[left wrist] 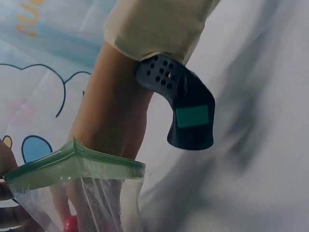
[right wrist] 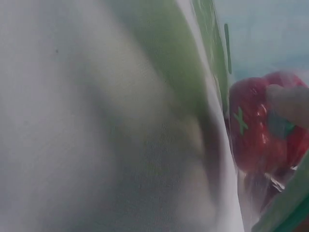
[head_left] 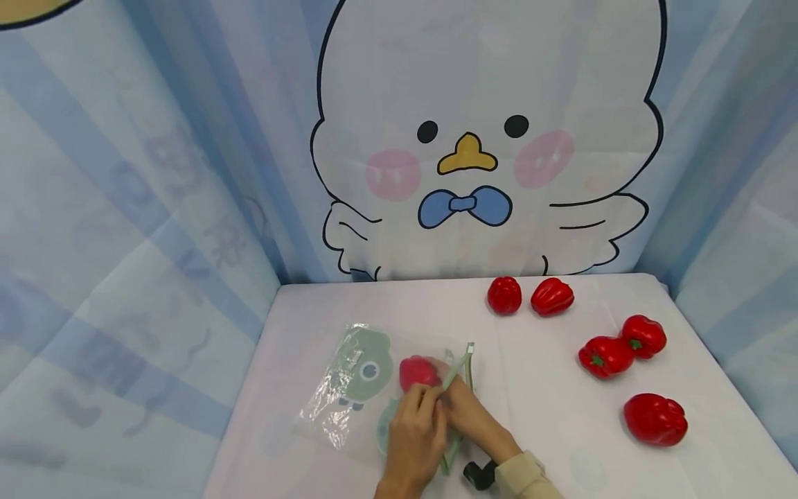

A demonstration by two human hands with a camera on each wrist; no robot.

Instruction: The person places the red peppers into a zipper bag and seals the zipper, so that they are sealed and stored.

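Note:
A clear zip bag (head_left: 358, 360) with green cartoon prints lies on the table, its green zip edge (left wrist: 108, 166) spread apart. My left hand (head_left: 414, 433) pinches the rim of the bag near its mouth; in the left wrist view its fingers (left wrist: 8, 193) show at the left edge. My right hand (head_left: 460, 404) reaches through the mouth into the bag and holds a red bell pepper (head_left: 416, 373) there. In the right wrist view a finger lies on that pepper (right wrist: 251, 140), seen through the plastic. The other fingers' grip is partly hidden.
Two red bell peppers (head_left: 504, 296) (head_left: 552, 296) lie at the table's back edge. Two more (head_left: 605, 357) (head_left: 645, 336) touch each other at the right, and another pepper (head_left: 656, 419) lies nearer the front. A black wrist device (left wrist: 183, 104) sits on the right forearm. Printed curtains (head_left: 143, 242) enclose the table.

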